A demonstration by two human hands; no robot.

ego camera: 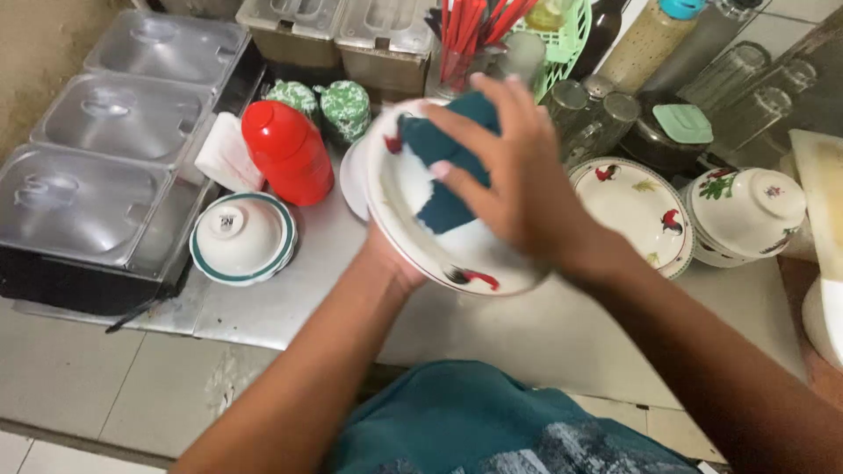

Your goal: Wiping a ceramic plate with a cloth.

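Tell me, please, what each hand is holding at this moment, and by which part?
The left hand holds the rooster-patterned plate from behind, near its lower rim. The right hand presses a dark teal cloth flat against the plate's face with spread fingers.

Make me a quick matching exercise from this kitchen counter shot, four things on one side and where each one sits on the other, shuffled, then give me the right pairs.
Things:
1. dark teal cloth
2. red squeeze bottle
3. upturned bowl with green rim
4. red chopsticks

Places:
A. standing in a holder at the back of the counter
B. pressed by the right hand into the rooster plate
C. front left, beside the steel lidded pans
D. upright, just left of the held plate

Pairs: 1-B, 2-D, 3-C, 4-A
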